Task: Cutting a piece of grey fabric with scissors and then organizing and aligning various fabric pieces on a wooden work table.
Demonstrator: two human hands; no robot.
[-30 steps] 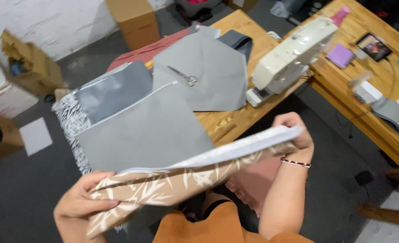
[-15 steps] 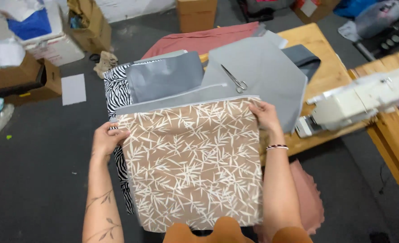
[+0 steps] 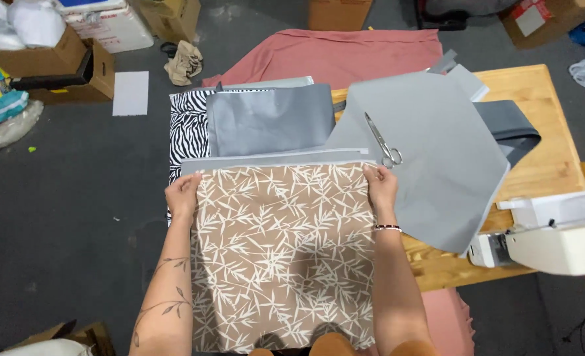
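Two hands grip one piece: your left hand (image 3: pixel 183 194) pinches the upper left corner of the tan fabric with a white leaf print (image 3: pixel 282 254), and your right hand (image 3: pixel 381 186) pinches its upper right corner, fingers closed over the top edge. You hold the printed fabric spread flat and square between them, its lower edge running out of view near your body. It lies over a stack of pale grey fabric pieces (image 3: pixel 272 159), whose edges show just above its top edge. A shinier grey piece (image 3: pixel 269 118) lies behind those, and a zebra-striped fabric (image 3: pixel 187 128) shows at the left side of the stack. To the right, a large grey cut piece (image 3: pixel 437 151) drapes over the wooden table (image 3: pixel 543 112), with a pair of scissors (image 3: pixel 383 140) resting on it, just beyond your right hand. A dark grey strip (image 3: pixel 513 128) lies partly under that piece. A white sewing machine (image 3: pixel 549 234) stands at the table's near right edge. A dusty pink cloth (image 3: pixel 345 53) spreads out behind the stack, and cardboard boxes (image 3: pixel 55 66) sit on the dark floor (image 3: pixel 61 217) at the upper left.
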